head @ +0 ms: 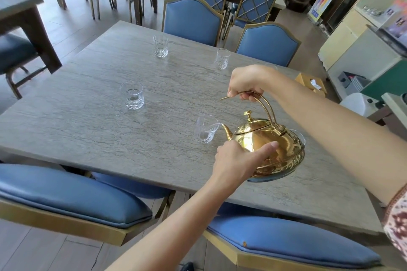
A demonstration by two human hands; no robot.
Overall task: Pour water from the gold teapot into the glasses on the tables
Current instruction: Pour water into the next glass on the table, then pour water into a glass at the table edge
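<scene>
The gold teapot [259,138] is tilted to the left above the grey table [88,121]. My right hand [246,82] grips its arched handle from above. My left hand [236,160] presses against the pot's body from the near side. A thin stream of water runs from the spout tip into the nearest cut glass [206,129]. A second glass [132,95] with a little water stands left of centre. Two more glasses [160,46] [222,58] stand along the far edge. Under the teapot a clear glass dish rim [264,179] shows.
Blue padded chairs with gold frames stand at the near side [286,240] [66,196] and the far side [191,20] [268,44]. A yellow tissue box [312,83] sits at the table's right corner. More tables and chairs fill the background; a counter runs along the right.
</scene>
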